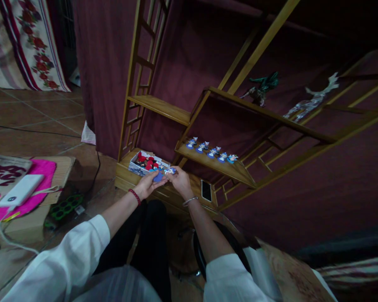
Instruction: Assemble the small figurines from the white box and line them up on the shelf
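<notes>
My left hand pinches a flat purple base in front of the open box. Close beside it, my right hand grips a small white and purple figurine between thumb and fingers. The figurine and the base are very near each other; whether they touch I cannot tell. Behind my hands, a patterned cardboard box holds several red figurines and some blue pieces. Several similar figurines on round bases stand in rows on the wooden shelf to the right.
A tablet or phone lies on the lower cabinet top, right of my hands. Higher up are a green sculpture and a clear deer ornament. At left, a power bank with a cable rests on a pink mat.
</notes>
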`<action>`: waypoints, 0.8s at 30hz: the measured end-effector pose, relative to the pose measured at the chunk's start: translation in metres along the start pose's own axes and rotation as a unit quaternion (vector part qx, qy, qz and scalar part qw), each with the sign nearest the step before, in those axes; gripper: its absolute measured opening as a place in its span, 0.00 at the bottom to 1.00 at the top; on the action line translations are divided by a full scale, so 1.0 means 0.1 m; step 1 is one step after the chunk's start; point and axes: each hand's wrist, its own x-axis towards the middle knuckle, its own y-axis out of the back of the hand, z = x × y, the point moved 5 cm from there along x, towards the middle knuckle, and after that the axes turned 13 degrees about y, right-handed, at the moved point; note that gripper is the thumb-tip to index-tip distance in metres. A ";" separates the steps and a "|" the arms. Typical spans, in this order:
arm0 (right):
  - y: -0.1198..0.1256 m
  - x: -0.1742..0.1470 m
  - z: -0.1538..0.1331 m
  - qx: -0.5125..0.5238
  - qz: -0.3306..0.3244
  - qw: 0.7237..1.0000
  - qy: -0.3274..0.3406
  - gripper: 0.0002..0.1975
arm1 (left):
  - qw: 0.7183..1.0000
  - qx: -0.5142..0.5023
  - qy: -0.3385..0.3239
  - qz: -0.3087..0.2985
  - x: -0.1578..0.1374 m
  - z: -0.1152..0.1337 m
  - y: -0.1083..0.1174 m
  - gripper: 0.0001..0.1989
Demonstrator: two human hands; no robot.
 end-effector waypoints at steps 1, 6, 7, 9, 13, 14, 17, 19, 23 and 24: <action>-0.02 0.01 0.02 0.004 -0.001 1.000 -0.001 0.13 | 1.000 0.000 0.002 0.007 0.01 0.00 0.02 0.07; -0.12 0.03 0.10 0.047 -0.010 0.999 -0.010 0.16 | 0.999 -0.034 0.023 0.018 0.04 0.01 0.02 0.09; -0.13 0.03 0.10 0.053 -0.010 0.999 -0.009 0.16 | 0.998 -0.046 0.026 0.017 0.04 0.02 0.02 0.09; -0.15 0.04 0.09 0.053 -0.013 0.999 -0.002 0.15 | 0.997 -0.064 0.034 0.013 0.02 0.03 -0.01 0.09; -0.13 0.03 0.03 0.027 -0.015 0.999 0.015 0.15 | 0.996 -0.072 0.054 -0.014 -0.03 0.04 -0.06 0.08; -0.13 0.03 0.02 0.021 -0.018 1.000 0.015 0.15 | 0.995 -0.073 0.058 -0.019 -0.03 0.04 -0.06 0.08; -0.14 0.03 0.01 0.016 -0.026 0.999 0.011 0.15 | 0.994 -0.083 0.065 -0.032 -0.05 0.05 -0.05 0.08; -0.16 0.03 0.01 0.023 -0.030 0.999 0.011 0.15 | 0.993 -0.086 0.068 -0.043 -0.05 0.05 -0.04 0.08; -0.17 0.04 -0.01 0.033 -0.034 0.999 0.016 0.15 | 0.992 -0.083 0.052 -0.083 -0.06 0.07 -0.03 0.10; -0.16 0.04 -0.02 0.032 -0.033 0.999 0.018 0.15 | 0.991 -0.081 0.045 -0.096 -0.07 0.08 -0.04 0.11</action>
